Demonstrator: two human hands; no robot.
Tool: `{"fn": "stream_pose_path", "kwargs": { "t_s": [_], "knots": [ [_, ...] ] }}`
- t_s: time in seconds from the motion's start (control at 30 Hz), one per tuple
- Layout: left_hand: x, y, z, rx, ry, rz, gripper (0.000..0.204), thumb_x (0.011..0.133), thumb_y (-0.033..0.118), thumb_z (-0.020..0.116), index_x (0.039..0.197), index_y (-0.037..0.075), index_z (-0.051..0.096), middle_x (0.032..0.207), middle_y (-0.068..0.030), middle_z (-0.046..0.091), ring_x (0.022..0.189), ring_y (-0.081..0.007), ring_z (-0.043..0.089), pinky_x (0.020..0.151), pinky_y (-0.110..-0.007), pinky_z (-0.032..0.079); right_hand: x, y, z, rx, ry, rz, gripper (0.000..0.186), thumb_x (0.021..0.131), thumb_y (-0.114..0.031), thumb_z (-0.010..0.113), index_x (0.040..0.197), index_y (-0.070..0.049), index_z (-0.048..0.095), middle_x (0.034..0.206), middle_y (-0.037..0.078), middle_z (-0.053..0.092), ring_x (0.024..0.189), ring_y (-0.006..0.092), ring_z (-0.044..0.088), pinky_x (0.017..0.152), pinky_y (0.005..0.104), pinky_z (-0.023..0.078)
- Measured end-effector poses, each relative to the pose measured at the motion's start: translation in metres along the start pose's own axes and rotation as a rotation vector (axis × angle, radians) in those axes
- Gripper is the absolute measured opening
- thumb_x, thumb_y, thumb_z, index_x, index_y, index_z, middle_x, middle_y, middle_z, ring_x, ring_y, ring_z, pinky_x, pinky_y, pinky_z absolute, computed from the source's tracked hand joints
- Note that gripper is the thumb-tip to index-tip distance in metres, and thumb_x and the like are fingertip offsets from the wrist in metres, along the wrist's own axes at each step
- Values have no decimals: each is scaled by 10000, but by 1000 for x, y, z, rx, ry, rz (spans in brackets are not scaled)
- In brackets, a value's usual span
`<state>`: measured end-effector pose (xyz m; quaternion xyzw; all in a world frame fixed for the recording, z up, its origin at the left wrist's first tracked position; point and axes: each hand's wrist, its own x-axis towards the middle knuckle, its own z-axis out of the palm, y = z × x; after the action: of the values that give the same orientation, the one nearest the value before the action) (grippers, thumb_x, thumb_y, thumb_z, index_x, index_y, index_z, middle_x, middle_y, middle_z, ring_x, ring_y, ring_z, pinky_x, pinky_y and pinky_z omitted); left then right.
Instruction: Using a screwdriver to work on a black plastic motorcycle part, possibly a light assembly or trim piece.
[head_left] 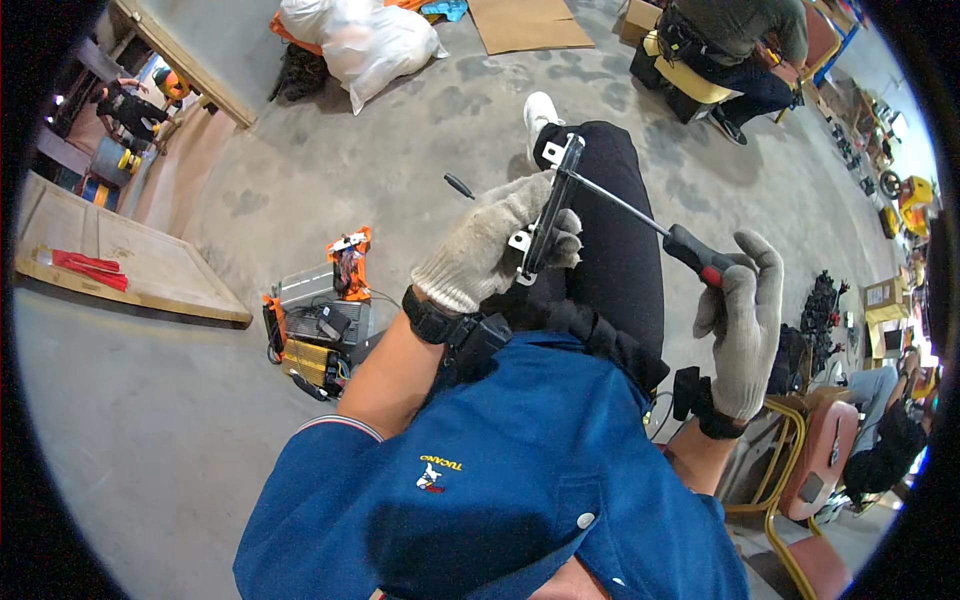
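Note:
In a grey knitted glove, my left hand point(497, 235) is closed around a black device with metal mounting tabs point(549, 215), holding it tilted above my lap. A screwdriver point(690, 250) with a black and red handle reaches across from the right. Its long metal shaft meets the upper end of the device. My gloved right hand point(745, 310) grips the handle's end between thumb and fingers, with some of the other fingers raised. A dark strap sits on each of my wrists.
Electronic units point(320, 325) with orange and yellow casings and cables lie on the floor at left. Beyond are a wooden panel point(130, 260), white bags point(365, 50) and cardboard point(528, 22). Another person point(730, 40) sits at the far right. A chair point(815, 460) stands near my right arm.

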<state>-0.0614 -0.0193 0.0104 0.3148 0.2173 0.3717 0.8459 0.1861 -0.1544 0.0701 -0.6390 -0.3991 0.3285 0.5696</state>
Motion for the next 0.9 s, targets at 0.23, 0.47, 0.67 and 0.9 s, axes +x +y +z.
{"fn": "stream_pose_path", "kwargs": {
  "t_s": [0.23,0.47,0.67,0.9],
  "knots": [
    [3,-1,-4,34,36,-44,388,1063,365,575,1179,2,645,975,-130,733,815,-208,752,704,-345,656,5,23,-2,-16,-16,-291,468,979,-94,575,1422,-4,453,1141,158,580,710,134,583,617,285,488],
    [2,-1,-5,134,62,-27,415,1064,388,569,1241,17,624,1003,-117,723,788,-165,736,643,-293,645,3,16,8,98,13,-90,531,928,-28,611,1434,-18,451,1102,114,596,784,148,610,645,265,515],
    [-3,1,-5,82,50,-13,451,1076,400,544,1322,26,597,989,-86,691,740,-115,685,567,-241,589,10,18,-3,42,-29,-35,644,861,17,613,1471,-31,415,1202,139,574,885,181,626,731,301,549],
    [-2,1,0,92,29,16,453,1087,401,521,1363,44,562,998,-55,669,740,-93,653,553,-216,549,10,35,3,69,7,-227,695,862,-14,672,1498,-55,395,1234,138,562,939,202,634,787,313,565]
  ]
}}
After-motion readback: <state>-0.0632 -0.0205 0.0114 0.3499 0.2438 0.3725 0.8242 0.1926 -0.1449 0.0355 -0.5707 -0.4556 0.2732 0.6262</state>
